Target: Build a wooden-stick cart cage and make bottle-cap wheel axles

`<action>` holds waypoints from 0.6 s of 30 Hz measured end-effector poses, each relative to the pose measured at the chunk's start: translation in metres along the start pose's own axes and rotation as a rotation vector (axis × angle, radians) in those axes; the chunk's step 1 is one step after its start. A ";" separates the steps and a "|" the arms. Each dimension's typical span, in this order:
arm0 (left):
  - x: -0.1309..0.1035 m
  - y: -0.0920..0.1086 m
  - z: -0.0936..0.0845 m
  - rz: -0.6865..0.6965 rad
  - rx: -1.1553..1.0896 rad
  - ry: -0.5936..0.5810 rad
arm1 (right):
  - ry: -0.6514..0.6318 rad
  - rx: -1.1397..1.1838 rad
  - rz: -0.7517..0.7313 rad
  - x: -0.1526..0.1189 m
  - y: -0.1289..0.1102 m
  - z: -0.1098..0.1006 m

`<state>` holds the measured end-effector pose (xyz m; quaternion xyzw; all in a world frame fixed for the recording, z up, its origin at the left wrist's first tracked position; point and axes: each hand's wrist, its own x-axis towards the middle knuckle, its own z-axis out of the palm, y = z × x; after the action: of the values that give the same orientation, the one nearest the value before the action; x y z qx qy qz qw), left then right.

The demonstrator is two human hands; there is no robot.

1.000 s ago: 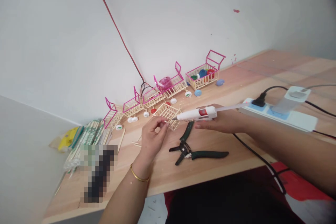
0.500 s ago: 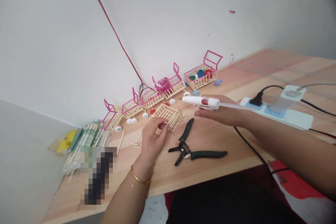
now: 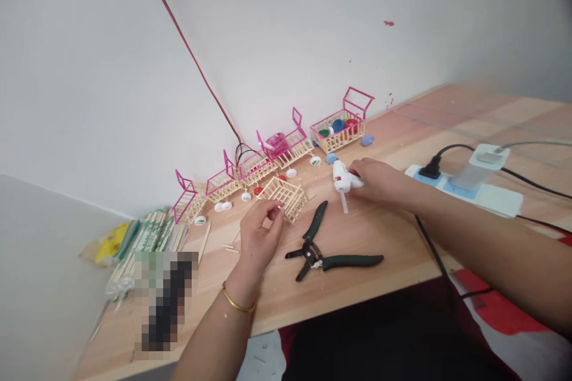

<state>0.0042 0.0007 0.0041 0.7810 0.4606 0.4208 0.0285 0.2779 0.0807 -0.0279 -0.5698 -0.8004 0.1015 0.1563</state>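
Note:
In the head view my left hand (image 3: 263, 223) is closed in a pinch, with the pale tip of a short stick (image 3: 280, 208) showing at the fingertips. Just beyond those fingers a small basket (image 3: 290, 196) built of wooden sticks sits tilted on the table; whether the fingers touch it I cannot tell. My right hand (image 3: 373, 178) is closed round the handle of a white glue gun (image 3: 340, 177), whose clear glue stick (image 3: 344, 201) pokes out toward me. Green-handled wire strippers (image 3: 309, 250) lie spread between my arms.
Several miniature stick carts with pink trim (image 3: 337, 131) line the wall, the right one holding coloured bottle caps. A white power strip (image 3: 469, 190) lies at right. Packs of sticks (image 3: 147, 244) and a blurred-out dark item (image 3: 167, 303) lie at left on the wooden table (image 3: 277, 306).
My right hand has turned the glue gun, so its glue stick swings from pointing right to pointing toward me. My left hand has hardly moved.

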 end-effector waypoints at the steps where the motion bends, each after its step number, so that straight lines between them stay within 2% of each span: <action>1: 0.000 0.000 0.000 0.006 0.001 0.002 | -0.015 0.000 -0.002 0.000 0.001 0.000; 7: -0.001 -0.001 0.000 0.002 -0.011 -0.001 | -0.149 0.025 -0.039 -0.003 0.004 -0.011; 10: -0.001 -0.002 0.000 0.005 -0.017 -0.005 | -0.107 0.093 -0.074 -0.004 0.001 -0.019; 14: -0.001 -0.001 0.000 0.018 -0.024 -0.007 | -0.017 0.114 -0.110 -0.007 -0.015 -0.030; 18: -0.002 0.000 0.000 0.008 -0.032 -0.013 | -0.073 0.224 -0.219 -0.008 -0.041 -0.043</action>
<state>0.0032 -0.0008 0.0029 0.7851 0.4502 0.4232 0.0423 0.2595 0.0590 0.0248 -0.4542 -0.8465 0.1932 0.1997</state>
